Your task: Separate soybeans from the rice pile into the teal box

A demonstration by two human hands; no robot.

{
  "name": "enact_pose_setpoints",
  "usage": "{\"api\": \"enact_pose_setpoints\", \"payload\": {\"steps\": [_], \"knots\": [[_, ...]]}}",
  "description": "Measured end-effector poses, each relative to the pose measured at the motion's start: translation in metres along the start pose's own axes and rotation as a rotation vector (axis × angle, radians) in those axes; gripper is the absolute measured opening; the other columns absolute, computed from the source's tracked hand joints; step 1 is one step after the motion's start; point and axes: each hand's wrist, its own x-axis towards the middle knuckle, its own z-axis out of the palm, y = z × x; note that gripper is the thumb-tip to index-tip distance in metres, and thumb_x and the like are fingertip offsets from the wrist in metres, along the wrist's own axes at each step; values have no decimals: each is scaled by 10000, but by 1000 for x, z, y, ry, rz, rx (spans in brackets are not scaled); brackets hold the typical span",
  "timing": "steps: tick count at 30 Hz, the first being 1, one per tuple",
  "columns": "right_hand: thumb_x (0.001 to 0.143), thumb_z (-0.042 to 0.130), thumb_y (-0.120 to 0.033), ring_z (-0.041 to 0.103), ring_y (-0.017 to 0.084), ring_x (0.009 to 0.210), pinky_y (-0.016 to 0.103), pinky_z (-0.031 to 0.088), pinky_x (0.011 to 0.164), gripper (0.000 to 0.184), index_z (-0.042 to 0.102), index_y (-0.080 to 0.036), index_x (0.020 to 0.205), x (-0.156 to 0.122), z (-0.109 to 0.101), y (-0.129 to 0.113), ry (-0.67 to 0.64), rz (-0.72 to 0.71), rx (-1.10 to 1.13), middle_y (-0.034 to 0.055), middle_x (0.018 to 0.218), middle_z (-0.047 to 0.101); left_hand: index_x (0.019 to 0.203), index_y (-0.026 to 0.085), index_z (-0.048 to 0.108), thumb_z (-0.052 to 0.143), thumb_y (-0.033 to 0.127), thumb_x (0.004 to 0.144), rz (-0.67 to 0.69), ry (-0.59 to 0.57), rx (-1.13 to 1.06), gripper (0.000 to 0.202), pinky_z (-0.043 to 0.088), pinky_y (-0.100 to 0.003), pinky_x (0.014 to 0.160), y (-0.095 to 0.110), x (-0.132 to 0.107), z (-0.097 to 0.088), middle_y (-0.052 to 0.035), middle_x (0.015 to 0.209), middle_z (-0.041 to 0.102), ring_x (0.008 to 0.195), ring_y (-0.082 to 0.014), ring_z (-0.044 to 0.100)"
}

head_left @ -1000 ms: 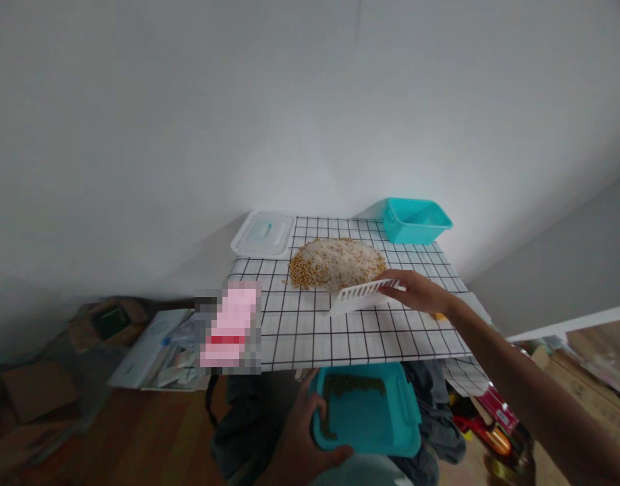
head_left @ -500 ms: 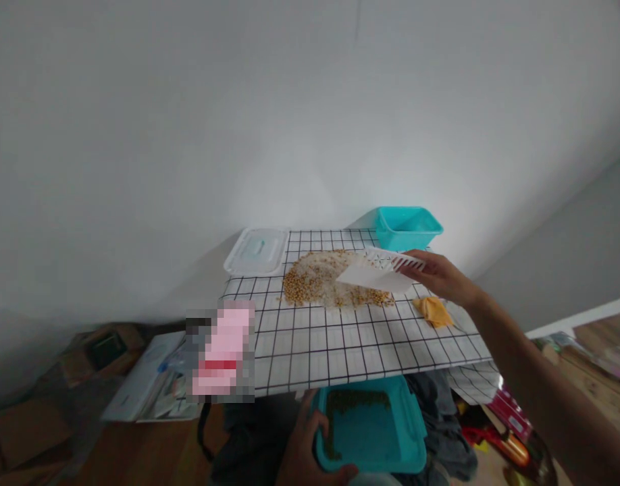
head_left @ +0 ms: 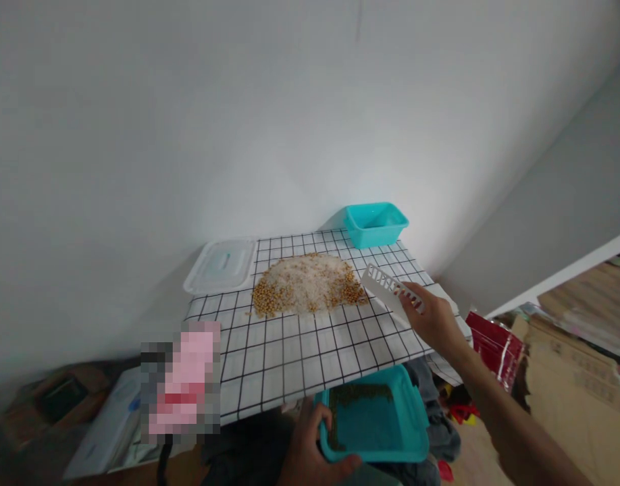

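My right hand (head_left: 434, 318) is closed around a white slotted plastic basket (head_left: 385, 286), held tilted above the right part of the checked table (head_left: 290, 351). Just left of it a heap of white grains and yellow beans (head_left: 307, 291) lies spread on the tabletop. Below the table's front edge, my left hand (head_left: 307, 449) grips the left rim of a teal tray (head_left: 378, 422) that has a strip of small dark green grains along its left and far sides.
A second teal tub (head_left: 375, 224) stands at the table's far right corner, a clear lidded box (head_left: 219, 265) at the far left. A blurred pink patch (head_left: 181, 381) covers the near left. Cardboard and red packaging (head_left: 495, 344) lie on the floor to the right.
My right hand has lifted the white basket off the heap and drawn it back to the right and nearer. The heap now lies uncovered. My left hand still holds the teal tray.
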Motion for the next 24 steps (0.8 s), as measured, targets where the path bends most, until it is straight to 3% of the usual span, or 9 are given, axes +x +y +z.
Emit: {"api": "enact_pose_setpoints", "payload": {"steps": [7, 18, 24], "knots": [[989, 470, -380, 741, 243, 705, 318, 549, 625, 351, 683, -206, 1207, -3, 10, -1, -19, 3, 69, 93, 921, 783, 807, 238, 477, 823, 608, 607, -47, 23, -49, 545, 473, -320, 689, 3, -3, -5, -17, 881, 526, 817, -213, 550], [986, 496, -394, 735, 236, 693, 318, 560, 604, 390, 648, -229, 1305, -28, 2, -2, -40, 88, 158, 77, 952, 780, 841, 241, 464, 846, 534, 629, -42, -14, -14, 527, 479, -326, 696, 3, 0, -4, -19, 898, 535, 823, -215, 551], [982, 499, -392, 732, 237, 687, 310, 545, 573, 370, 675, -224, 1261, -36, -3, -1, -7, 95, 136, 85, 929, 785, 849, 234, 452, 836, 493, 652, -59, -36, -13, 503, 460, -327, 710, 7, 0, -5, -15, 895, 508, 825, -209, 536]]}}
